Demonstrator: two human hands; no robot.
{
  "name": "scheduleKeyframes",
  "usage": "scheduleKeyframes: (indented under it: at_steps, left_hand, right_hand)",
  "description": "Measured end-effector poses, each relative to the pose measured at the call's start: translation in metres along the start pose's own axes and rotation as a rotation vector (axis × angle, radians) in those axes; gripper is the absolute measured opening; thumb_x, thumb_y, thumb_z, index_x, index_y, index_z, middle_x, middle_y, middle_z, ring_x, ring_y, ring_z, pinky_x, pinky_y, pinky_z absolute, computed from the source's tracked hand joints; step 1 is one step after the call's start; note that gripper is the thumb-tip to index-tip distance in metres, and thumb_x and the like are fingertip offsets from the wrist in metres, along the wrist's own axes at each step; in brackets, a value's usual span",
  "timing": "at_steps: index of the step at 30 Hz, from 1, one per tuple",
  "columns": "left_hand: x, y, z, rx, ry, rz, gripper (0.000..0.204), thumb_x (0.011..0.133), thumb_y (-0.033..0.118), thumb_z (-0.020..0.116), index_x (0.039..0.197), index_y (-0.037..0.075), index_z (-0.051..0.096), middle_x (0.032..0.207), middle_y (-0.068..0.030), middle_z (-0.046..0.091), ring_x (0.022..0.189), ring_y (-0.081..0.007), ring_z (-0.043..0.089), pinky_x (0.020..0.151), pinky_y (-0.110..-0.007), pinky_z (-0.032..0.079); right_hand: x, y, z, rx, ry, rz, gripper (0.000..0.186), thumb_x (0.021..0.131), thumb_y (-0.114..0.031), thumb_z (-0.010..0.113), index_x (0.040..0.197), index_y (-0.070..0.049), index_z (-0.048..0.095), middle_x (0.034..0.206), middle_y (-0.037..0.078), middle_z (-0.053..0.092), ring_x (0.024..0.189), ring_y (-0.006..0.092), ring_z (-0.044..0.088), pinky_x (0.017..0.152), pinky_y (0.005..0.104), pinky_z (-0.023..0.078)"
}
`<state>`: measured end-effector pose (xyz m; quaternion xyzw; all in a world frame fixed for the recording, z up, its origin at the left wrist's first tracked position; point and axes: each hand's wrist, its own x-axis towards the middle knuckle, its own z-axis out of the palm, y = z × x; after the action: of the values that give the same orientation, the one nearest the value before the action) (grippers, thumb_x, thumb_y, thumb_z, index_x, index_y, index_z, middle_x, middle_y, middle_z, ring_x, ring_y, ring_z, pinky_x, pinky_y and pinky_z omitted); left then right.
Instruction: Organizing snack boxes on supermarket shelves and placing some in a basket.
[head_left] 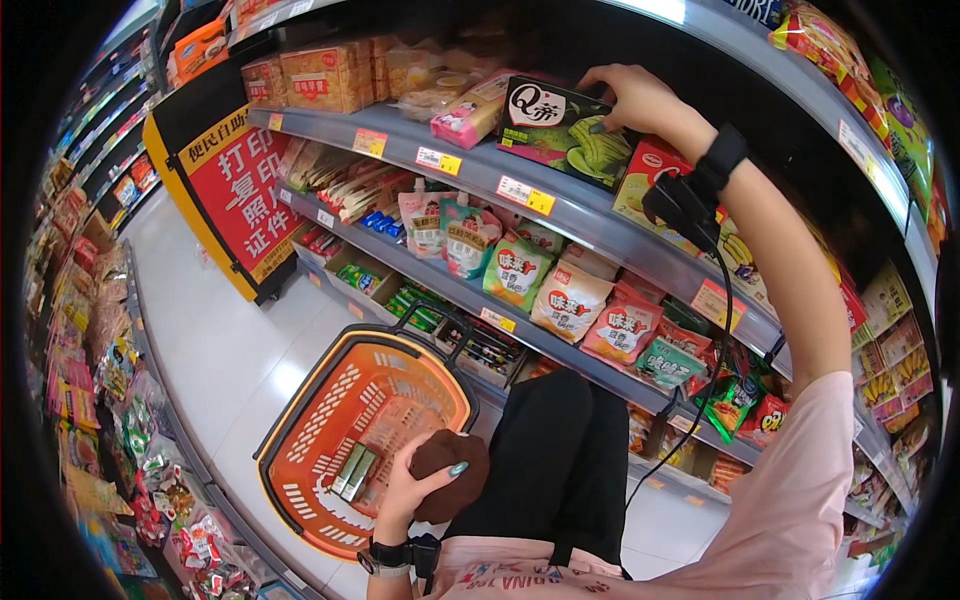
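Note:
On the upper shelf, my right hand (640, 100) grips the right end of a dark green cake box (548, 132). Its thumb lies on the printed front, and the other fingers reach over the top. The box still sits at the shelf's front edge, with a red and green box (650, 172) to its right and a pink packet (472, 108) to its left. Low in front of me, my left hand (408, 490) is closed around a dark brown, soft-looking rounded thing (455, 470), whose kind I cannot make out. That hand is over the near side of an orange shopping basket (330, 390).
Two small green and white boxes (355, 470) lie in the basket, its black handle (440, 315) leaning toward the shelves. Snack pouches (567, 300) line the lower shelf. A yellow-framed sign (225, 190) stands at the aisle end. Packed goods (110, 380) border the left side. A black cable (725, 330) hangs from my right wrist.

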<state>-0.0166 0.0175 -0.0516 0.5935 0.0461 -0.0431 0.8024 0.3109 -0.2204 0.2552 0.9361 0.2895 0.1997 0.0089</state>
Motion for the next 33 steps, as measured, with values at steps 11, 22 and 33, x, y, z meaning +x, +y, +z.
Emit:
scheduleKeyframes:
  at_steps: [11, 22, 33]
  left_hand:
    - [0.001, -0.007, -0.003, -0.021, 0.02, -0.028, 0.046, 0.066, 0.013, 0.074, 0.106, -0.002, 0.057, 0.101, -0.0067, 0.06, 0.095, -0.0144, 0.054, 0.087, -0.028, 0.039]
    - [0.001, -0.007, -0.003, -0.027, 0.009, -0.016, 0.047, 0.068, 0.012, 0.073, 0.109, -0.002, 0.055, 0.103, -0.0074, 0.059, 0.097, -0.0147, 0.054, 0.087, -0.028, 0.04]
    - [0.003, 0.001, -0.008, -0.438, 0.537, 0.174, 0.051, 0.081, 0.017, 0.061, 0.124, -0.001, 0.043, 0.118, -0.0105, 0.051, 0.107, -0.019, 0.05, 0.094, -0.031, 0.037]
  right_hand:
    - [0.019, 0.027, 0.013, -0.104, -0.03, 0.082, 0.054, 0.051, -0.004, 0.075, 0.103, -0.01, 0.06, 0.09, 0.012, 0.06, 0.086, 0.0275, 0.059, 0.074, 0.0371, 0.048]
    - [0.017, 0.027, 0.014, -0.184, -0.058, 0.098, 0.059, 0.056, -0.014, 0.077, 0.111, -0.01, 0.055, 0.103, 0.015, 0.059, 0.097, 0.0306, 0.056, 0.083, 0.0375, 0.045]
    - [-0.157, -0.14, -0.006, 0.538, 0.253, -0.098, 0.036, 0.078, -0.013, 0.055, 0.112, 0.0, 0.051, 0.112, 0.015, 0.054, 0.107, 0.0263, 0.051, 0.092, 0.0353, 0.038]
